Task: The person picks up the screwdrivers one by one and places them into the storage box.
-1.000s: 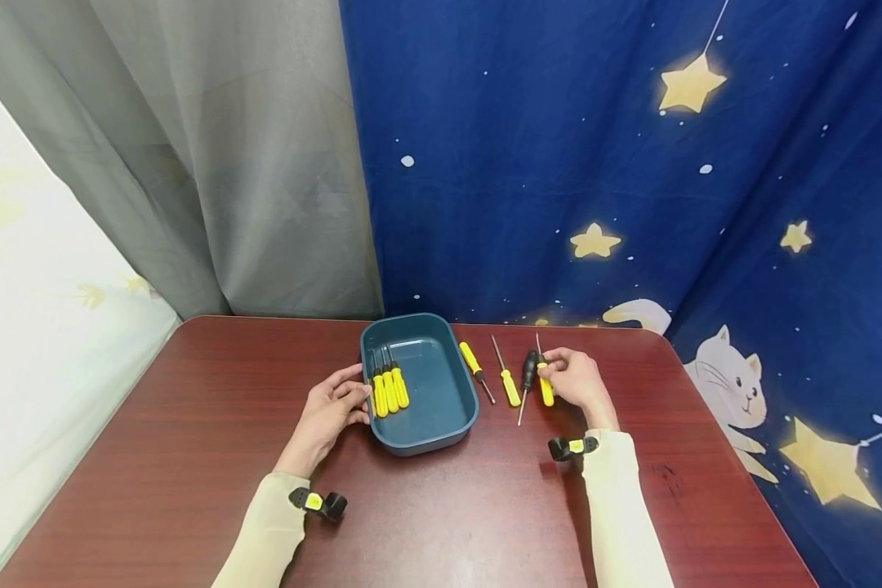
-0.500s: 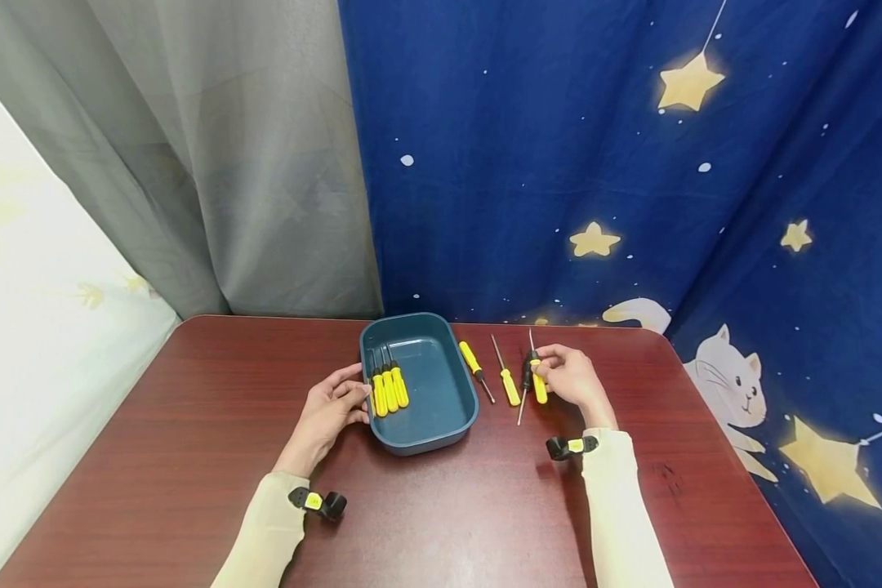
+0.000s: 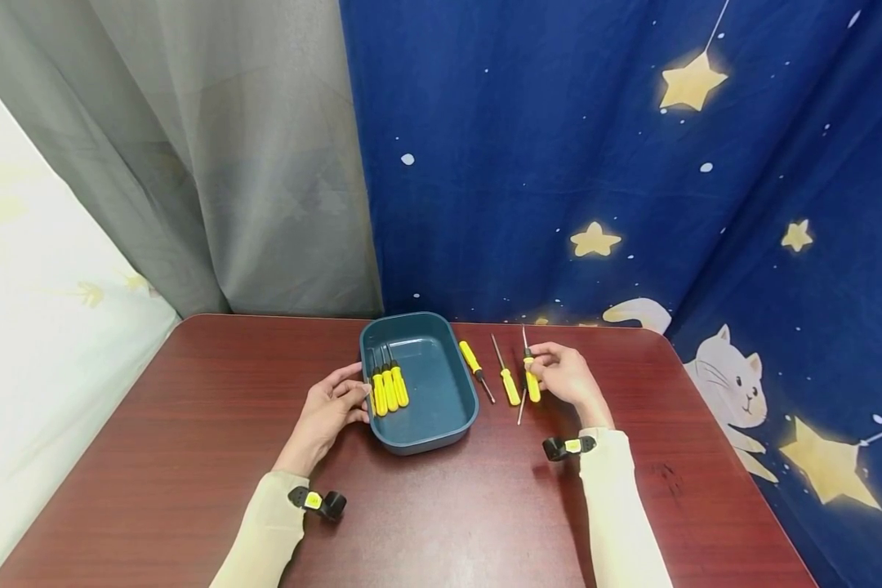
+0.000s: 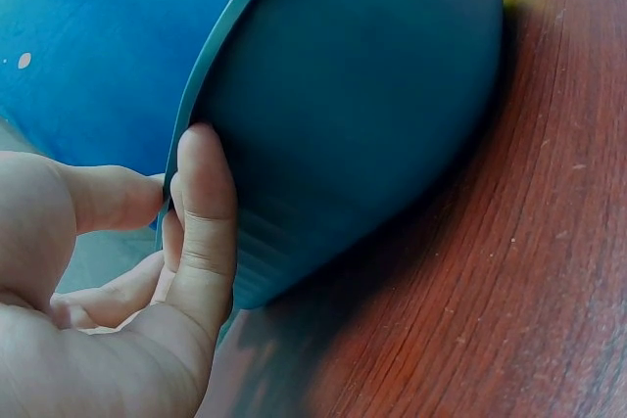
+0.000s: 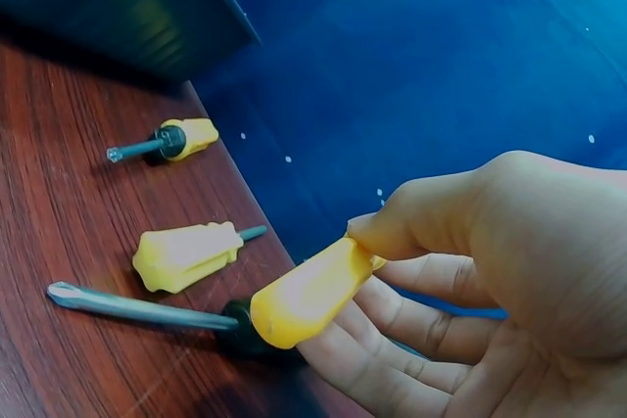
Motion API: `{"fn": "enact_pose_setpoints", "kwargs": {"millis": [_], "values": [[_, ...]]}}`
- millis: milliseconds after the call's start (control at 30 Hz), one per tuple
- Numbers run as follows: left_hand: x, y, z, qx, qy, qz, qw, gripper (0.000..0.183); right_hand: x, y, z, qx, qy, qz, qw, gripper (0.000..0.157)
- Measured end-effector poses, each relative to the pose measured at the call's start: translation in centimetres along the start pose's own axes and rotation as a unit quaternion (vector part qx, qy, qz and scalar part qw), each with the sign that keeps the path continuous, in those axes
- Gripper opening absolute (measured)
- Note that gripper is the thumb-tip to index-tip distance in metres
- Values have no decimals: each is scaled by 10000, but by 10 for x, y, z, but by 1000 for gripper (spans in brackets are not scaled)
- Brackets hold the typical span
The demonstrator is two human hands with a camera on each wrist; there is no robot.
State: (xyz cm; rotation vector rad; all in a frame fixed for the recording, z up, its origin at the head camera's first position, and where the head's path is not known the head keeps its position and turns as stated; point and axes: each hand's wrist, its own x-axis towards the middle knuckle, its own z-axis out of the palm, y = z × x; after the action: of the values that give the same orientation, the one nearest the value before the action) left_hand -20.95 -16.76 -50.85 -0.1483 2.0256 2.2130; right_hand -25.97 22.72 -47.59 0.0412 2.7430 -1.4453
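Note:
My left hand (image 3: 329, 416) pinches the left rim of a dark teal bin (image 3: 441, 412), thumb at the rim and fingers on the outer wall (image 4: 343, 95). Inside the bin, several yellow-handled screwdrivers (image 3: 391, 390) lie side by side along its left wall. My right hand (image 3: 564, 376) holds a yellow-handled screwdriver (image 3: 532, 385) between thumb and fingers, its shaft pointing away from me. Close under it lies a black-handled screwdriver (image 5: 147, 310), its handle mostly hidden by the held one in the head view.
Between the bin and my right hand, two more yellow-handled screwdrivers (image 3: 510, 387) (image 3: 470, 358) lie on the reddish-brown table (image 3: 441, 523). Grey and blue star-patterned curtains (image 3: 500, 163) hang right behind the table's far edge.
My right hand has shifted slightly left with the yellow-handled screwdriver, which now overlaps the black-handled one in the head view. The left hand and the bin have stayed put.

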Motion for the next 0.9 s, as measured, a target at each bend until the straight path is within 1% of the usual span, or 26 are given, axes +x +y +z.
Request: {"fn": "enact_pose_setpoints", "kwargs": {"millis": [233,467,600,767,900], "values": [[0,0,0,2,5,29,10000,55,1,-4,6,114,-84,-109,9998,38],[-1,0,1,57,28,4,10000,54,-1,-9,10,165,-78,-77,9998,38],[-1,-1,1,60,20,22,10000,55,-1,-12,12,239,-81,-167,9995,37],[0,-1,1,71,20,37,10000,54,-1,-14,19,311,-89,-192,9993,35],[0,-1,0,51,33,30,10000,55,-2,-18,26,262,-129,-286,9992,37]]}}
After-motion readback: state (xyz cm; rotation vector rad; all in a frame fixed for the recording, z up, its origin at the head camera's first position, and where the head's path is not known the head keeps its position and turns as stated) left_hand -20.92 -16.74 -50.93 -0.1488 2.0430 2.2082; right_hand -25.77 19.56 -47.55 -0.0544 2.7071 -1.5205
